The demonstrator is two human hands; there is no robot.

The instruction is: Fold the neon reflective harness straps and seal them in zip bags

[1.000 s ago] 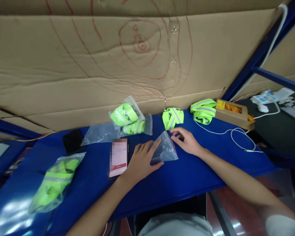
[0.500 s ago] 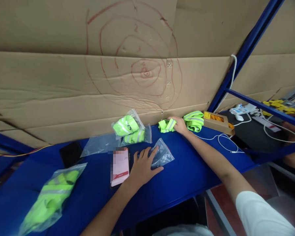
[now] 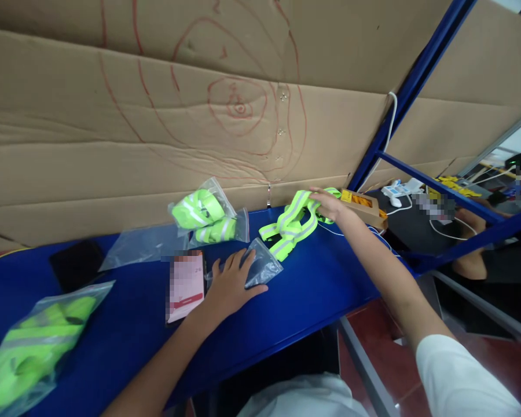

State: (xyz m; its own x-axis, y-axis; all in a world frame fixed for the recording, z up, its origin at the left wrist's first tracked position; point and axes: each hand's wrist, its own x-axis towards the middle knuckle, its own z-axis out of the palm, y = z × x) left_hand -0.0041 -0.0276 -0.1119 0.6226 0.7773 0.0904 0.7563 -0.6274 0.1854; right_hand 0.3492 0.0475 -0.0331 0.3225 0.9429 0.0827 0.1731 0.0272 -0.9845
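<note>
My right hand (image 3: pixel 327 204) is closed on a neon-green reflective strap (image 3: pixel 293 223) with grey stripes. The strap hangs in loose loops from the fingers, its lower end on the blue table (image 3: pixel 286 313). Behind that hand, part of another bundle of green strap (image 3: pixel 332 192) shows. My left hand (image 3: pixel 234 284) lies flat with fingers spread, pressing on a clear zip bag (image 3: pixel 264 263). Just left of it lies a phone (image 3: pixel 186 284) with a lit screen.
Two zip bags of green straps (image 3: pixel 197 209) rest against the cardboard wall (image 3: pixel 125 174). Another filled bag (image 3: pixel 43 341) lies at lower left, near a black object (image 3: pixel 76 263) and a flat clear bag (image 3: pixel 143 243). At right are a cardboard box (image 3: pixel 367 211) and a blue post (image 3: pixel 412 81).
The strap by my right hand has gone from a compact bundle to loose, spread loops, lifted a little. My left hand stays on the clear bag. The view has turned slightly right.
</note>
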